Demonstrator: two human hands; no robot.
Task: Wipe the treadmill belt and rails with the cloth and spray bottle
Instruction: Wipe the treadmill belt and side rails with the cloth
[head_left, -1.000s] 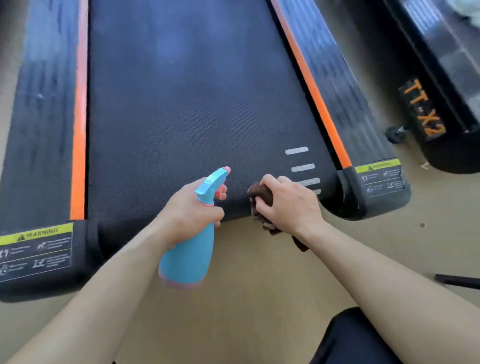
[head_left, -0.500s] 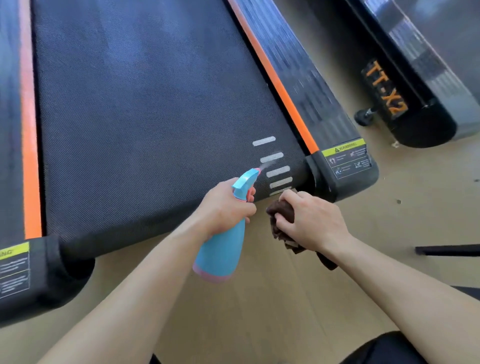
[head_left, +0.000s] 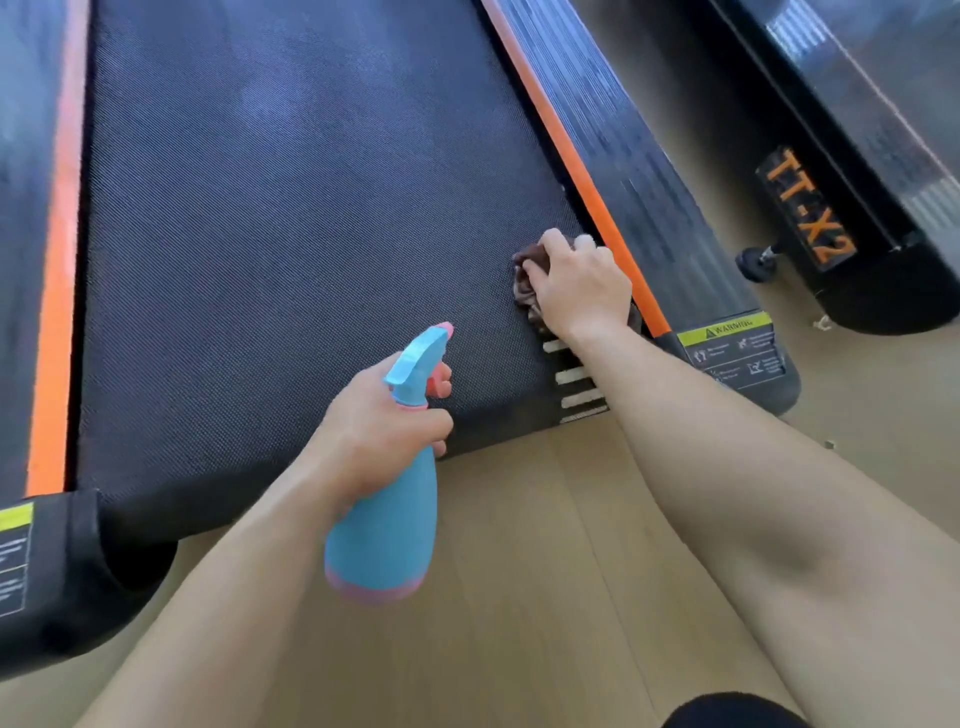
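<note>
Where the wooden floor (head_left: 519, 582) meets the near edge of the treadmill belt (head_left: 291, 208), the left hand (head_left: 379, 431) grips a blue spray bottle (head_left: 384, 525).

- Left hand: fingers wrapped tight round the bottle neck, one finger curled on the pink trigger. The bottle body hangs over the floor, just short of the belt's near edge. The nozzle points out over the belt.
- White bars (head_left: 574, 376) sit at the belt's near right corner, partly covered by the right forearm.
- Right hand (head_left: 582, 286): just beyond those bars, on the belt's right margin. Fingers bent and close together, clamped over a bunched brown cloth (head_left: 527, 280). The cloth lies pressed on the belt surface and shows at the thumb side and under the wrist. The knuckles are just beside the orange stripe (head_left: 582, 187).
- Right rail (head_left: 639, 171): black and ribbed, on the far side of that stripe from the belt, with a yellow warning label (head_left: 735, 345) at its near end.
- Left rail (head_left: 21, 208) borders the belt's opposite side.
- Farther right of the belt, well apart: a second machine (head_left: 883, 130) marked "TT-X2".
</note>
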